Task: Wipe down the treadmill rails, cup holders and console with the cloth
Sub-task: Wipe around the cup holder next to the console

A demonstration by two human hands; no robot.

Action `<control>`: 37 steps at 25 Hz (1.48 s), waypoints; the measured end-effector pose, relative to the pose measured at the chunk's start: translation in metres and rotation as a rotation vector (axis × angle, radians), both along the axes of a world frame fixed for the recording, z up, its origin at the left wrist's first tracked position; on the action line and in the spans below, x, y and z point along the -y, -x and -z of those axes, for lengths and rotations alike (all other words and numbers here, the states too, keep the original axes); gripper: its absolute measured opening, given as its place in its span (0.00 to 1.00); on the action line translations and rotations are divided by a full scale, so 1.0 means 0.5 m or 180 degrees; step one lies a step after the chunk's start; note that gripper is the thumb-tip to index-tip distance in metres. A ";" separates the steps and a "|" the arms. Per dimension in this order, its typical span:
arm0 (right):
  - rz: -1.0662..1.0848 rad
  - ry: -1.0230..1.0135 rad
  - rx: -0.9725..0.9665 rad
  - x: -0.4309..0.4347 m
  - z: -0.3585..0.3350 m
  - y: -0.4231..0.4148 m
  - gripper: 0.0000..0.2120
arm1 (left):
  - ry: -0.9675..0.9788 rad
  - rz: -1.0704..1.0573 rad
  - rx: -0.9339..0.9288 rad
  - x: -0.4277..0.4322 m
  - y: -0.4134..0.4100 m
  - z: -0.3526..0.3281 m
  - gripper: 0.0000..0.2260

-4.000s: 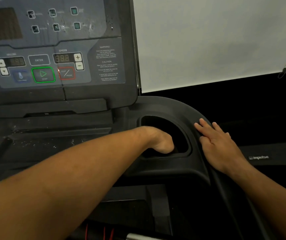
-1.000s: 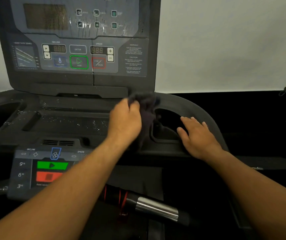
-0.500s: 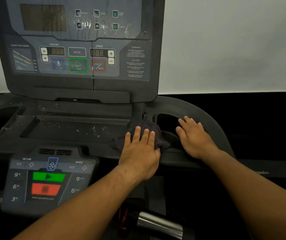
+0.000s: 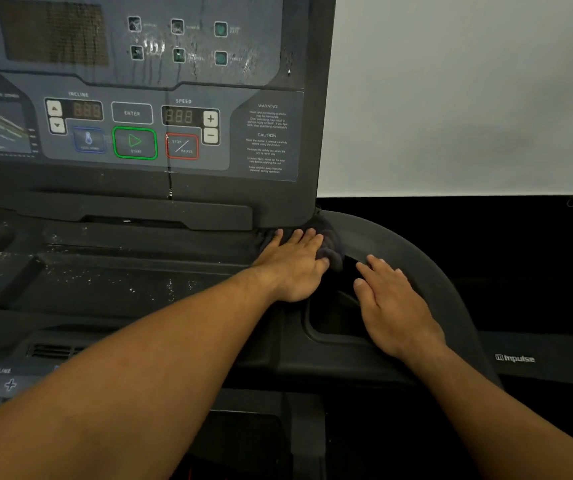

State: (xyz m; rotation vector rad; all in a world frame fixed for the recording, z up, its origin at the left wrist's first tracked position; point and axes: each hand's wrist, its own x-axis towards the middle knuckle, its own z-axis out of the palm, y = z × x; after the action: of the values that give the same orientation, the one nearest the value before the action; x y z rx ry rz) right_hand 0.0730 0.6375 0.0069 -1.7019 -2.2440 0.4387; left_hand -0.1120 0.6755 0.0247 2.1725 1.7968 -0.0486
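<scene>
Centre frame, left hand (image 4: 293, 263) presses flat on the cloth (image 4: 330, 245) beside the cup holder (image 4: 333, 317). Right hand (image 4: 395, 304) rests open, empty. Console (image 4: 139, 98) looks streaky, unwiped.

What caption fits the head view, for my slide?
Left hand presses dark cloth below console; right hand rests on cup holder.

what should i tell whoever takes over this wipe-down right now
Left hand: flat, pressing the dark cloth at the console's lower right corner.
Right hand: empty, resting on the right cup holder rim.
Done: cannot confirm any part as finished.
Left: droplets show on the console face and the tray below it; wipe those, then rails and left cup holder.
</scene>
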 end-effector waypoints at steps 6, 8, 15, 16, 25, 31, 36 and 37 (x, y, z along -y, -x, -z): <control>0.0098 0.0059 -0.0217 0.007 -0.005 0.002 0.24 | -0.0347 -0.0137 -0.0043 0.148 -0.004 0.005 0.27; 0.0070 0.0042 -0.0132 0.005 -0.002 0.000 0.24 | -0.0260 -0.0140 -0.0198 0.242 -0.019 -0.003 0.27; 0.0047 0.0051 -0.0036 0.005 0.001 0.002 0.25 | -0.0242 -0.0335 -0.0191 0.200 -0.033 0.007 0.27; 0.0059 0.0044 -0.0049 0.004 0.002 0.001 0.25 | -0.0189 -0.0322 -0.0160 0.163 -0.028 0.013 0.28; 0.0062 -0.0004 -0.0057 0.000 0.003 0.001 0.24 | -0.0645 0.0089 0.0211 -0.018 -0.017 -0.012 0.17; 0.0036 0.0028 -0.0024 0.000 0.006 -0.001 0.24 | -0.0574 -0.0339 -0.0280 0.073 -0.039 -0.066 0.16; 0.0027 0.0005 0.0047 0.003 0.003 0.002 0.25 | -0.0443 -0.0478 0.0025 0.189 -0.045 -0.076 0.14; 0.0016 0.0009 0.0032 0.002 0.003 0.002 0.25 | -0.0445 -0.0388 -0.0059 0.213 -0.046 -0.078 0.14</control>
State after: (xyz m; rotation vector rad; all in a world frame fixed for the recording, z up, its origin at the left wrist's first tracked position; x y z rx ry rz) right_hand 0.0719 0.6363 0.0053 -1.7146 -2.2467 0.4331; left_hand -0.0891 0.5692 0.0635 2.1557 1.9941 0.0873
